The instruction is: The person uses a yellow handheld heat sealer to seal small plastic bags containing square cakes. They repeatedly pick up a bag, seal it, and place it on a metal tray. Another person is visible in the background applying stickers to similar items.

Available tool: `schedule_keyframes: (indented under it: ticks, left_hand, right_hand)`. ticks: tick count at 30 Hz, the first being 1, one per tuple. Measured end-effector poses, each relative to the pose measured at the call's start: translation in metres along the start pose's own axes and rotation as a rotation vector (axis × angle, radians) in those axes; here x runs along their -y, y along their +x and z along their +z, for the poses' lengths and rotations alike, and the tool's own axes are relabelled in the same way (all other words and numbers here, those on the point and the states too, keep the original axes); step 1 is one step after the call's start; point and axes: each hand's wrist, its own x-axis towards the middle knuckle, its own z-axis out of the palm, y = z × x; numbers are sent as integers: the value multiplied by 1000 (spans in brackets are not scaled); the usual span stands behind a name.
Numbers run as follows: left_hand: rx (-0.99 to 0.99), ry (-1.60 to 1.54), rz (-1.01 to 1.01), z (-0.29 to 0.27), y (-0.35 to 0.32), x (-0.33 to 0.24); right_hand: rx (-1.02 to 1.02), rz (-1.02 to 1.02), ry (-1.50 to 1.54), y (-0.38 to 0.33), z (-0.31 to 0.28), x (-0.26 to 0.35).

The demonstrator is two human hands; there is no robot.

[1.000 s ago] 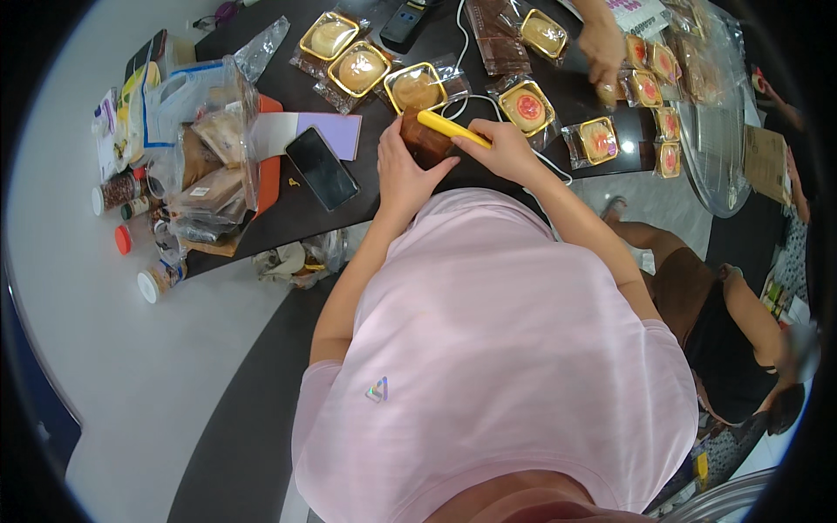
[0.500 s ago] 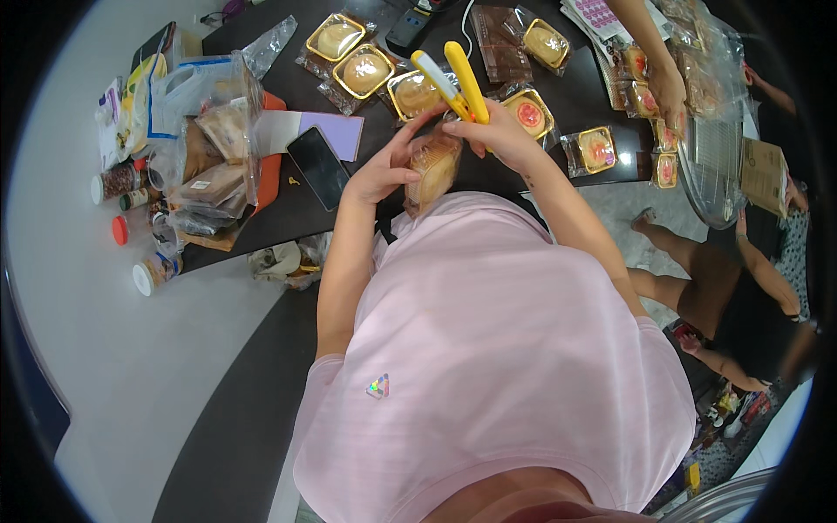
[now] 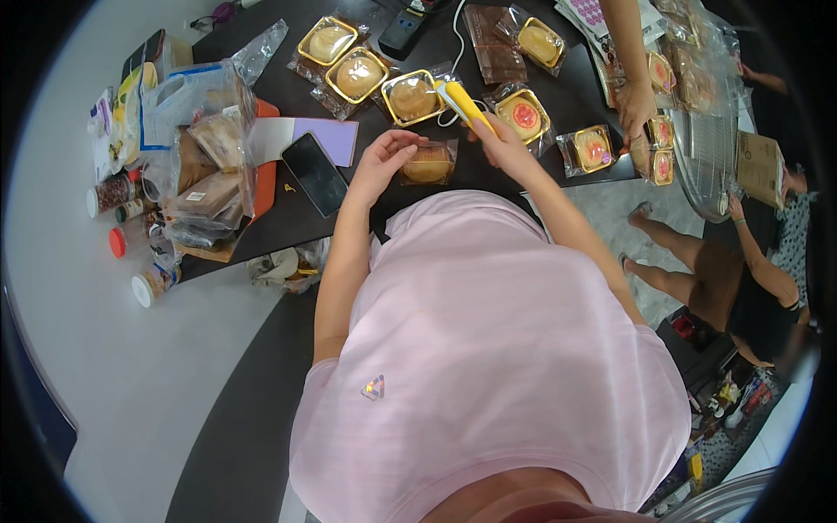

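A pastry in a clear wrapper (image 3: 429,166) sits at the table's near edge, straight in front of me. My left hand (image 3: 387,160) is at its left side, thumb and fingers closed on the wrapper's upper left edge. In my right hand (image 3: 509,150) is a yellow tongs-like bag sealer (image 3: 463,103), its arms pressed together and pointing up and left, apart from the pastry. Just beyond it lies a round pastry in a gold tray (image 3: 413,98). A pastry with a red stamp (image 3: 525,116) lies right of the sealer.
A black phone (image 3: 315,173) and an orange bin of packaging (image 3: 266,179) are on the left. A power strip (image 3: 406,33) with a white cable lies at the back. Another person's hand (image 3: 636,109) reaches among small pastries at right, beside a metal rack (image 3: 708,157).
The wrapped pastry has gone from tilted up between both hands to lying on the table. My right hand has drawn right with the sealer, whose arms have closed together.
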Motion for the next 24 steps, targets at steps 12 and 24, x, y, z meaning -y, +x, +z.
schedule_keyframes:
  ticks: [12,24]
  left_hand:
    - [-63,-101,-19,-1,-3,8]
    - [-10,-62,12,3,2,1]
  right_hand:
    - [194,-451,-772,-2,-13,25]
    - [246,-495,-803,8,-9,28]
